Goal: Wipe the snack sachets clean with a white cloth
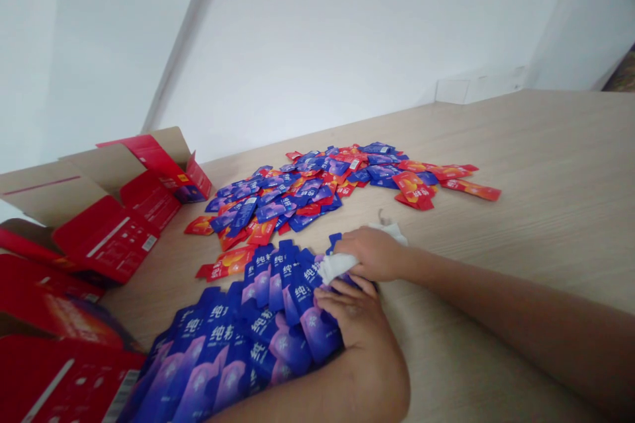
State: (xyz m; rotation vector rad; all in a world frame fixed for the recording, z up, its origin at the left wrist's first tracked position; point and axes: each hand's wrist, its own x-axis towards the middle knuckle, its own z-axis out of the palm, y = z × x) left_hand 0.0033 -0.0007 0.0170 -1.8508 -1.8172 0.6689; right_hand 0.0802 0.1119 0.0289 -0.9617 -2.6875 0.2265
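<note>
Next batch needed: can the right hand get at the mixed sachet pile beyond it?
Probably yes: only bare table separates right hand and mixed sachet pile, though it grips a white cloth.

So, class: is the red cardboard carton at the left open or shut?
Open: the red cardboard carton has its flaps spread wide, brown inner faces showing.

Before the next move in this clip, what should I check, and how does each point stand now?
1. Grip of the right hand on the white cloth: ok, fingers closed around it.
2. The left hand steadying the blue sachets: ok, it lies on the row's right end.
3. Blue row order: ok, overlapped like a fan.
4. The mixed pile apart from the row: not ok, a red sachet lies against the row's far edge.
5. The open carton within reach: cannot tell.
</note>
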